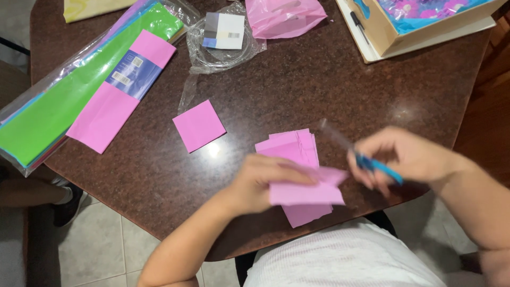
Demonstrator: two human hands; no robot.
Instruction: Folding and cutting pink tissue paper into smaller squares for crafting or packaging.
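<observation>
Logged on the dark stone table (297, 90): a loose pink square (199, 125) lay mid-table, a bagged stack of green and pink paper sheets (79, 90) sat at far left, a clear bag with a wire coil (223, 40) and a pink plastic bag (284, 16) were up top, and a cardboard box (419, 21) sat in the top right corner.

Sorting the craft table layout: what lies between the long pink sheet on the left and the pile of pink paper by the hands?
In the head view, a lone pink square lies on the table between the long pink sheet and the pink pile.

A dark stone table (297, 90) carries a pink paper square (199, 125), a tissue-paper pack (79, 90) and a pink bag (284, 16).
</observation>
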